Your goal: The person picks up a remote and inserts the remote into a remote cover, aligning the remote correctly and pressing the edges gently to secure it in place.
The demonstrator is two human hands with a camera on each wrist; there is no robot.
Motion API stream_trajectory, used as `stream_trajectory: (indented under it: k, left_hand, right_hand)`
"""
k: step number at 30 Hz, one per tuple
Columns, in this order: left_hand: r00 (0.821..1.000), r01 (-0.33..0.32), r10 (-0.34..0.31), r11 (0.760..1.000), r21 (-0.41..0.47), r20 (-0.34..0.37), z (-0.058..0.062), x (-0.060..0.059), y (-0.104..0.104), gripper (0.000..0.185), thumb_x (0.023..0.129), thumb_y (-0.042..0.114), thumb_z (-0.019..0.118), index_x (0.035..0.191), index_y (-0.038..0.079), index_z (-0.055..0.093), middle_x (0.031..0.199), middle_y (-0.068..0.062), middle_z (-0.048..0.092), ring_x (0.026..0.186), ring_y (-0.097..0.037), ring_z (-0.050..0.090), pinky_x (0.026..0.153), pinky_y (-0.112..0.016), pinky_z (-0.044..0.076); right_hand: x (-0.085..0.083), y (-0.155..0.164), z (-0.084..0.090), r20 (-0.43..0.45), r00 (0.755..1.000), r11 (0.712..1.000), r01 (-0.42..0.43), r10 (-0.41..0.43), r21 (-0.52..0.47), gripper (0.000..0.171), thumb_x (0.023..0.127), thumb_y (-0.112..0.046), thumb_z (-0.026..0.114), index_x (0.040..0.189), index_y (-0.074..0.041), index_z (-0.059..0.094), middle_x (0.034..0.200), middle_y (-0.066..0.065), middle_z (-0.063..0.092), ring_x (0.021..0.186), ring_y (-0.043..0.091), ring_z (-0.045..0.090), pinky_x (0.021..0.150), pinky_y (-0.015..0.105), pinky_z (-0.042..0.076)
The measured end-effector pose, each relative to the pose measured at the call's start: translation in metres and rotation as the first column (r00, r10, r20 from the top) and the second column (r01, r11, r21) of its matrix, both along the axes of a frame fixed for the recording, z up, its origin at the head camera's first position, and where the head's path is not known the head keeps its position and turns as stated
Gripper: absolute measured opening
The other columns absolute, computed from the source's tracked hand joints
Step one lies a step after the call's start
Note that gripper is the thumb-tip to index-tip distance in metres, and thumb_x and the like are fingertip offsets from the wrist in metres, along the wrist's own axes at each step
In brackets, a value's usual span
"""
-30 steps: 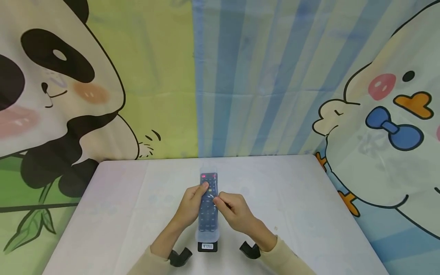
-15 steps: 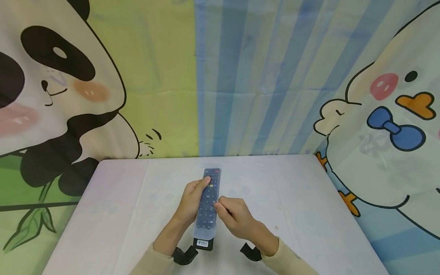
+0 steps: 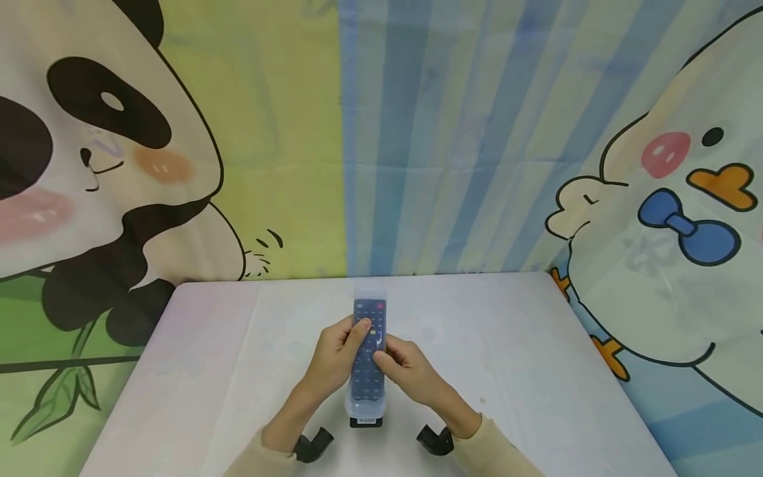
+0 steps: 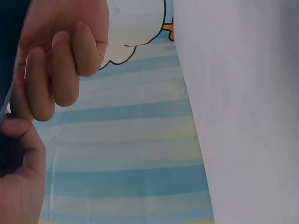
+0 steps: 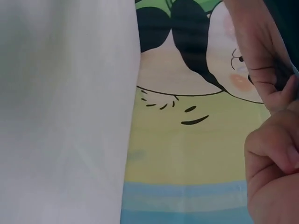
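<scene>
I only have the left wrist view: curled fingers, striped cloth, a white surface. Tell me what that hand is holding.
Observer: From the head view, the left hand grips a dark remote control from its left side, thumb on the buttons.
Operator: Report the other hand.
Observer: The right hand pinches the remote's right edge, about midway along it.
Operator: Say whether the remote is bare.
Observer: No. It sits in a clear plastic sleeve that reaches past its far end; the near end of the remote pokes out uncovered.
Operator: Give me its position.
Observer: It lies lengthwise over the middle of the white table, pointing away from the person, toward the striped curtain.
</scene>
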State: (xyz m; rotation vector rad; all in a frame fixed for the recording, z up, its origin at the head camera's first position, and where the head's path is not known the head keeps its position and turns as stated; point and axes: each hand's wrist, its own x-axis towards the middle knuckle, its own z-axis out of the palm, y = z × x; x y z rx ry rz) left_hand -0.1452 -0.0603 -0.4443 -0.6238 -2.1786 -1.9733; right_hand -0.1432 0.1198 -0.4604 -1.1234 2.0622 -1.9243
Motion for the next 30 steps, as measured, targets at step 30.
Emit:
stream_trajectory:
  k: [30]
  left_hand:
    - [0.909,0.353,-0.367,0.93,-0.103,-0.2,-0.006,-0.01,0.004,0.041,0.101,-0.006,0.051,0.066,0.014,0.046,0.05,0.003,0.044,0.043,0.0,0.04,0.037,-0.018,0.03]
  right_hand:
    - [-0.005,0.003,0.01,0.249,0.939,0.951,0.275,-0.236,-0.138,0.05,0.111,-0.031,0.037,0.089,0.01,0.057,0.067,0.001,0.06,0.053,0.01,0.057,0.044,0.027,0.047]
